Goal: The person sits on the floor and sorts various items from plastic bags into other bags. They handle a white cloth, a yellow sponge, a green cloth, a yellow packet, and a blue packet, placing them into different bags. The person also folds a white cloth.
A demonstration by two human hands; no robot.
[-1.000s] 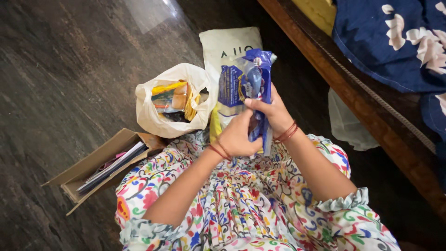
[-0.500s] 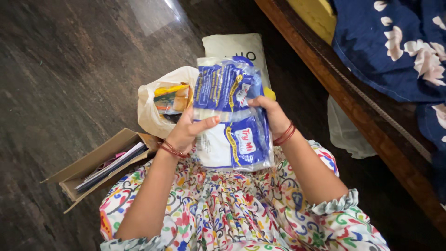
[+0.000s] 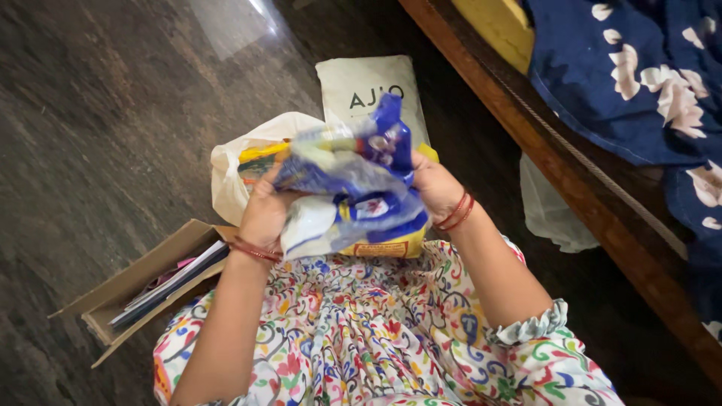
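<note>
Left hand [image 3: 265,214] and right hand [image 3: 430,188] both clutch a crumpled blue-and-white plastic packet [image 3: 347,188]; squeezed harder, it may tear over the white carry bag [image 3: 226,177] at nine o'clock.

Things counted on and near the dark floor

Two hands were seen, the left hand [image 3: 263,210] and the right hand [image 3: 432,188], and one crumpled blue and white plastic packet [image 3: 353,192] was held between them. One white carry bag [image 3: 229,177], one flat pale pouch [image 3: 368,83], one open cardboard box [image 3: 128,289] and one blue flowered cloth [image 3: 632,75] were counted too.
</note>
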